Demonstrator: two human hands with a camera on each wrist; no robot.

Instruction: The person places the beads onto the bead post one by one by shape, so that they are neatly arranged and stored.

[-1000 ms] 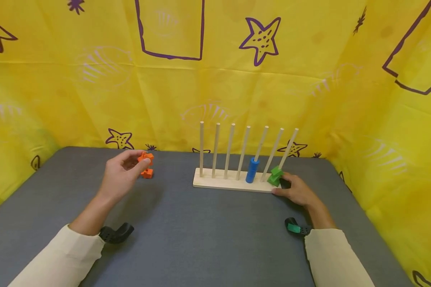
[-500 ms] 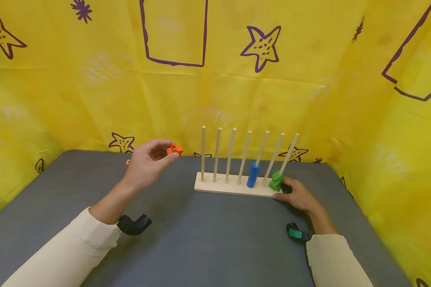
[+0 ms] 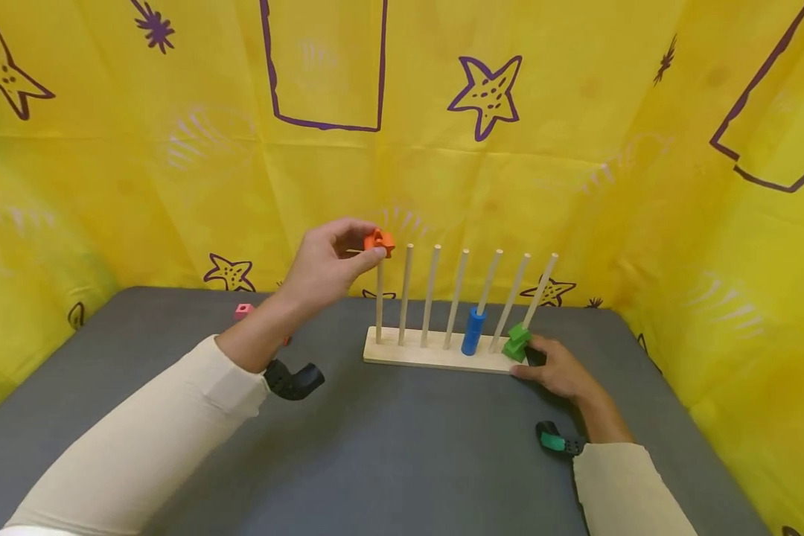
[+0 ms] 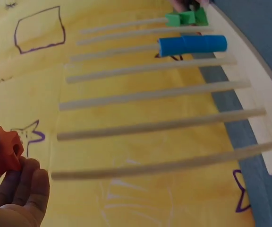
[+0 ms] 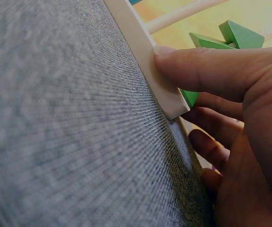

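Observation:
My left hand (image 3: 324, 264) pinches an orange star-shaped bead (image 3: 380, 243) between thumb and fingers, at the height of the tip of the leftmost peg (image 3: 379, 305). In the left wrist view the orange bead (image 4: 8, 150), its hole showing, is apart from the peg tips. The wooden peg board (image 3: 435, 359) stands on the table with a row of upright pegs. My right hand (image 3: 563, 368) grips the board's right end, thumb on the front edge (image 5: 166, 78) and fingers behind. Green beads (image 3: 516, 342) sit on the rightmost peg; blue cylinder beads (image 3: 473, 332) are stacked on another.
A pink bead (image 3: 243, 311) lies on the grey table (image 3: 402, 454) left of the board. A small orange piece (image 3: 286, 340) shows partly behind my left forearm. A yellow patterned cloth (image 3: 321, 179) hangs behind the table.
My left hand has lifted the orange bead off the table area at left and carried it right and up to the leftmost peg's tip. My right hand stays on the board.

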